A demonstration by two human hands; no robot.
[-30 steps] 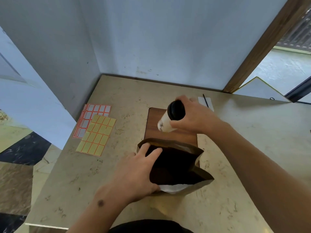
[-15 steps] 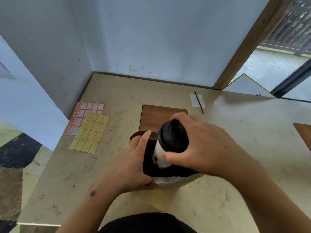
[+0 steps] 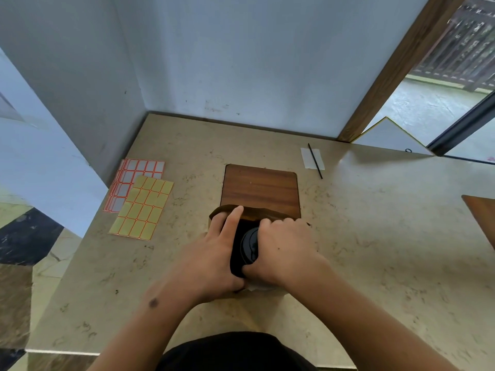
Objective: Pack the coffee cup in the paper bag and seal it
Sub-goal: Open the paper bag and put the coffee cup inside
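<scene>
The brown paper bag (image 3: 263, 214) stands open on the beige table, just in front of me. Inside its mouth sits the coffee cup (image 3: 249, 246), of which only the black lid shows. My right hand (image 3: 284, 249) is wrapped around the cup's top from the right, reaching down into the bag. My left hand (image 3: 214, 253) grips the bag's left wall, with the fingers hooked over the rim and the forefinger pointing to the far edge. The cup's white body is hidden by the bag and my hands.
A dark wooden board (image 3: 261, 190) lies just behind the bag. Sheets of yellow labels (image 3: 143, 208) and orange-edged white labels (image 3: 134, 180) lie at the left. A white slip with a thin black stick (image 3: 314, 160) lies at the back right. Walls close the back and left.
My right hand has brought the cup from above the board down into the open bag. My left hand has stayed on the bag's left side, holding it open.
</scene>
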